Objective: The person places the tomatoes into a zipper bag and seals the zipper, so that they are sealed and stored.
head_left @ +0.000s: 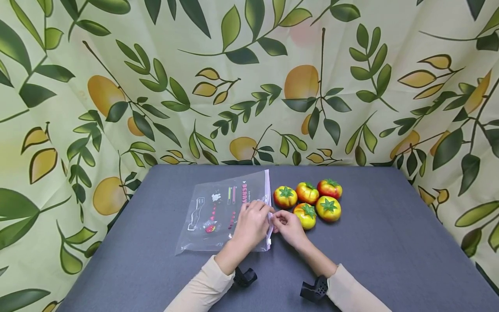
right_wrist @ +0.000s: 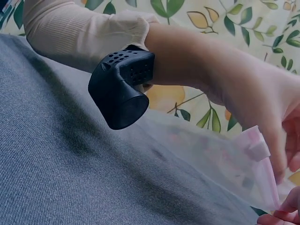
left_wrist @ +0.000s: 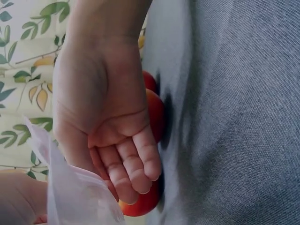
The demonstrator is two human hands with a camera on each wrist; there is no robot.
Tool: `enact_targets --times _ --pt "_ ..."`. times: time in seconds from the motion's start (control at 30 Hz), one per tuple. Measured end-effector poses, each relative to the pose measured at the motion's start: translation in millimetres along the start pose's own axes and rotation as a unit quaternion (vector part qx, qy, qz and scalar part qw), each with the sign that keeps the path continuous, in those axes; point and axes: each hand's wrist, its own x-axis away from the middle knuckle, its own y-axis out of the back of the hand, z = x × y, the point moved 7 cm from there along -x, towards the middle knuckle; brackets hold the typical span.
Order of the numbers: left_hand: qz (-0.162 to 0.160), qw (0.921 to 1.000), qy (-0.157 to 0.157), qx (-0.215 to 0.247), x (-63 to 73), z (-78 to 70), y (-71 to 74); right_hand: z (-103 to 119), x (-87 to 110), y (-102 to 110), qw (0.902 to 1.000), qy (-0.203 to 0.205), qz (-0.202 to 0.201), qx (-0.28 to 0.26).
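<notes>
A clear plastic zip bag (head_left: pixel 222 208) with pink and white prints lies flat on the table, its pale pink zip edge (head_left: pixel 267 186) toward the right. My left hand (head_left: pixel 253 221) lies over that edge and grips it near the middle. Facing it from the right, my right hand (head_left: pixel 289 226) pinches the same edge between thumb and forefinger. A slider (head_left: pixel 269 242) sits at the near end of the zip. In the right wrist view the pink edge (right_wrist: pixel 266 176) stands raised, with the right fingertips (right_wrist: pixel 288 211) at it. Just beyond the right hand is a yellow-red toy tomato (head_left: pixel 305 216).
Several more toy tomatoes (head_left: pixel 328 209) with green star-shaped tops cluster to the right of the bag. A dark grey cloth covers the table (head_left: pixel 374 242). Behind it hangs a leaf-and-fruit patterned curtain (head_left: pixel 273 117). Black wrist cameras (head_left: pixel 315 289) sit on both wrists.
</notes>
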Motion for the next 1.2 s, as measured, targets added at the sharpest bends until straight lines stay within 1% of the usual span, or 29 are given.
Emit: enact_targets --times 0.13,0.2,0.27,0.4,0.47,0.57,0.7,0.8,0.9,1.03,1.1,1.2 --pt "0.042 0.9968 0.067 0.012 1.8 8.7 -4.8 -0.1 -0.4 -0.6 1.0000 -0.004 -0.004 0.008" --pt "0.054 0.9943 0.091 0.015 3.5 11.8 -6.4 -0.3 -0.6 -1.0 1.0000 -0.003 -0.004 0.008" --pt "0.058 0.9928 0.104 0.014 4.9 13.7 -6.9 -0.3 -0.8 -1.3 1.0000 -0.003 -0.004 0.008" --pt "0.056 0.9918 0.114 0.017 5.7 14.7 -6.2 -0.2 -0.5 -1.3 0.9999 -0.005 -0.006 0.006" --pt "0.056 0.9907 0.121 0.025 5.5 15.4 -6.0 0.3 -0.3 -1.2 1.0000 -0.005 -0.007 0.004" --pt "0.051 0.9869 0.143 0.054 4.8 17.3 -5.0 0.7 -0.1 -1.0 0.9999 -0.010 -0.009 0.000" --pt "0.031 0.9765 0.186 0.105 4.8 21.1 -1.5 0.1 -0.7 -0.4 0.9998 -0.016 -0.012 -0.004" --pt "0.009 0.9711 0.209 0.115 4.8 23.1 3.1 -1.3 -1.5 -0.6 0.9996 -0.023 -0.010 -0.010" --pt "-0.015 0.9708 0.217 0.101 4.9 23.7 8.5 -2.0 -1.7 -1.5 0.9994 -0.028 -0.003 -0.018" --pt "-0.033 0.9703 0.222 0.091 4.9 25.1 13.2 -1.3 -0.8 -1.7 0.9994 -0.030 0.003 -0.019" --pt "-0.033 0.9685 0.225 0.102 4.7 26.7 13.7 -0.7 -0.1 -1.2 0.9993 -0.032 0.003 -0.017" --pt "-0.019 0.9612 0.235 0.143 4.0 30.9 13.4 0.5 0.5 -0.4 0.9992 -0.037 -0.001 -0.014"
